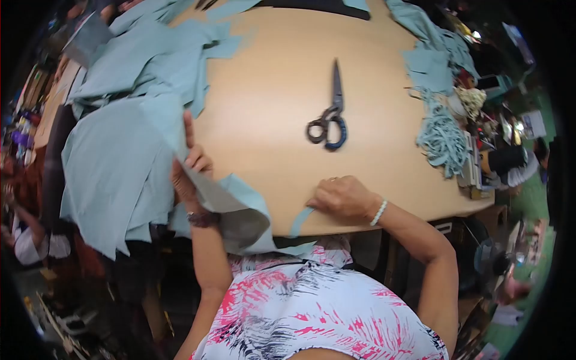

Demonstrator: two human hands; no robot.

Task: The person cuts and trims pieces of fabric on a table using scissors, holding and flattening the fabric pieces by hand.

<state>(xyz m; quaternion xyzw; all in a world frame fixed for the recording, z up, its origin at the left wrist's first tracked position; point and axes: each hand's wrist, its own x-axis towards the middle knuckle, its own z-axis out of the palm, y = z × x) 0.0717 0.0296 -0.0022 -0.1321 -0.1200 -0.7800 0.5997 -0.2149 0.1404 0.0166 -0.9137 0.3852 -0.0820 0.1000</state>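
My left hand [195, 159] is at the left of the table, index finger stretched out and the other fingers bent around the edge of a light blue-green fabric piece [234, 207]. This piece hangs in a curve over the front edge, its greyer side showing. Closed in a fist on the table near the front edge, my right hand [345, 198] grips a narrow fabric strip [300, 222] that dangles toward my body. Beyond it lies a pair of scissors [335, 114], blades pointing away from me, with no hand on it.
Large layered fabric pieces [120, 156] cover the table's left side and hang over its edge. At the right edge sit a tangled heap of fabric strips [444, 135] and folded cloth [429, 66]. A black spool [504, 160] stands off to the right. Another person's arm [27, 219] shows far left.
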